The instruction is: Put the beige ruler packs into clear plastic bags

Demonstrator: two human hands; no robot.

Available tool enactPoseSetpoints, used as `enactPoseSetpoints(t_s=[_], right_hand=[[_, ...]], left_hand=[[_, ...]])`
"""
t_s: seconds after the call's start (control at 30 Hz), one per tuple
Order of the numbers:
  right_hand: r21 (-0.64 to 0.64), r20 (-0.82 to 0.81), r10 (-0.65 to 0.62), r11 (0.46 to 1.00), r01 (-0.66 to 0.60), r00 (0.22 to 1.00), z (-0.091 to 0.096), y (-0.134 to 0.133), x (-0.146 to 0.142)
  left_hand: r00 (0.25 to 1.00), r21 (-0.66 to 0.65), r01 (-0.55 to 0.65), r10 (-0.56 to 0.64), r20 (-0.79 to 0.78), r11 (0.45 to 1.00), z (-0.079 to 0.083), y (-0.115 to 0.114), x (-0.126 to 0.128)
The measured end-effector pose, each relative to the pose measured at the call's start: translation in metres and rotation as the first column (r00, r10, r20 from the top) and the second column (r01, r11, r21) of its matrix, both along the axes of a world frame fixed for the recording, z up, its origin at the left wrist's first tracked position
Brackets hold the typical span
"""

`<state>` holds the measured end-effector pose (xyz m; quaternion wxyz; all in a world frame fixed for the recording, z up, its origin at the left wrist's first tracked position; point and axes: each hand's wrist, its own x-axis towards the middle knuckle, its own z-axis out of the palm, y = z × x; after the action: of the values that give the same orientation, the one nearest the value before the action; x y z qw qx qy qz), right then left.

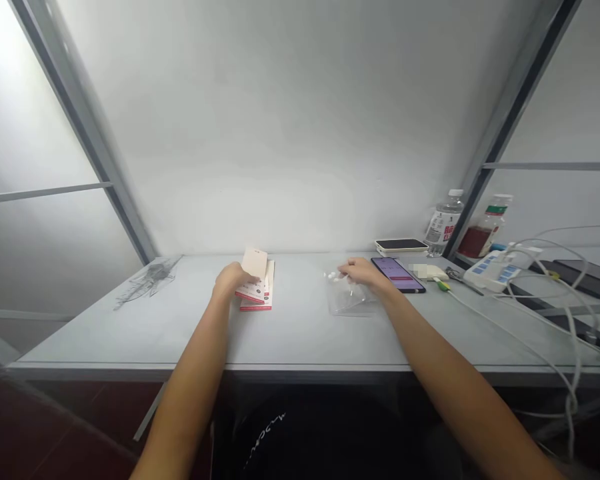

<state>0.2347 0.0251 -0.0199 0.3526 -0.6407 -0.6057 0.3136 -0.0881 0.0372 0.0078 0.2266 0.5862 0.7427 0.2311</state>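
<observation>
A pale pink card stands tilted up in the left hand, just above two white packets with red edges, which lie overlapping and slightly askew on the counter. Further right, a clear plastic bag lies flat, with small white items at its upper corner, under the right hand.

Soft, even light fills the scene, with glare blooming on the panel far beyond the left hand. Shadows beneath both hands stay faint, including the right hand. The floor below them falls dim, wide-angle distortion bends the edges, and fine detail looks slightly soft.
</observation>
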Motion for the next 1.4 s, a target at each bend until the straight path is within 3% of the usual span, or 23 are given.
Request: enactPoseSetpoints(t_s=[0.13,0.2,0.27,0.33,0.4,0.47,0.5,0.63,0.77,0.87,0.93,1.0,1.07,1.13,1.27,1.4], right_hand=[[0.17,-0.268,0.027,0.985,0.019,0.963,0.006,-0.006,-0.01],[0.261,-0.335,0.023,0.963,0.069,0.942,0.008,-0.012,-0.022],[0.318,-0.331,0.018,0.944,0.093,0.943,0.009,-0.018,-0.035],[0.354,-0.311,0.034,0.931,0.082,0.95,0.008,-0.023,-0.048],[0.429,-0.216,0.08,0.903,0.021,0.973,0.005,-0.025,-0.056],[0.49,-0.134,0.126,0.87,-0.044,0.983,0.002,-0.026,-0.059],[0.509,-0.121,0.134,0.859,-0.054,0.984,0.0,-0.025,-0.059],[0.519,-0.309,0.178,0.855,0.009,0.934,0.0,-0.023,-0.058],[0.462,-0.58,0.365,0.883,-0.075,0.728,0.006,-0.026,-0.056],[0.436,-0.684,0.416,0.892,-0.122,0.599,0.01,-0.028,-0.052],[0.414,-0.729,0.434,0.895,-0.164,0.53,0.011,-0.029,-0.049],[0.38,-0.761,0.425,0.904,-0.195,0.49,0.011,-0.028,-0.049],[0.328,-0.78,0.389,0.921,-0.211,0.489,0.011,-0.027,-0.049],[0.271,-0.769,0.348,0.937,-0.22,0.537,0.011,-0.025,-0.051],[0.229,-0.698,0.289,0.957,-0.179,0.655,0.009,-0.024,-0.054],[0.184,-0.686,0.218,0.975,-0.124,0.694,0.007,-0.023,-0.053]], left_hand=[[0.933,0.105,0.171,-0.195,0.303,0.98,0.013,-0.011,0.012],[0.73,0.301,0.247,-0.381,0.567,0.921,0.015,-0.018,0.027],[0.532,0.426,0.241,-0.485,0.694,0.872,0.013,-0.027,0.05],[0.355,0.446,0.286,-0.526,0.773,0.848,0.005,-0.036,0.077],[0.17,0.442,0.438,-0.555,0.814,0.783,-0.004,-0.044,0.1],[0.071,0.444,0.482,-0.539,0.84,0.755,-0.012,-0.048,0.116],[0.051,0.447,0.456,-0.524,0.85,0.769,-0.015,-0.049,0.12],[0.034,0.447,0.264,-0.471,0.881,0.855,-0.016,-0.043,0.118],[0.041,0.441,0.134,-0.449,0.892,0.888,-0.014,-0.033,0.112],[0.064,0.456,0.065,-0.459,0.886,0.888,-0.017,-0.027,0.11],[0.141,0.483,0.035,-0.482,0.865,0.875,-0.02,-0.025,0.109],[0.294,0.533,0.001,-0.51,0.809,0.846,-0.022,-0.025,0.109],[0.443,0.573,-0.01,-0.51,0.737,0.82,-0.022,-0.027,0.109],[0.519,0.588,0.001,-0.503,0.691,0.809,-0.022,-0.031,0.109],[0.523,0.599,0.043,-0.529,0.668,0.799,-0.019,-0.035,0.111],[0.521,0.595,0.022,-0.517,0.679,0.803,-0.018,-0.034,0.11]])
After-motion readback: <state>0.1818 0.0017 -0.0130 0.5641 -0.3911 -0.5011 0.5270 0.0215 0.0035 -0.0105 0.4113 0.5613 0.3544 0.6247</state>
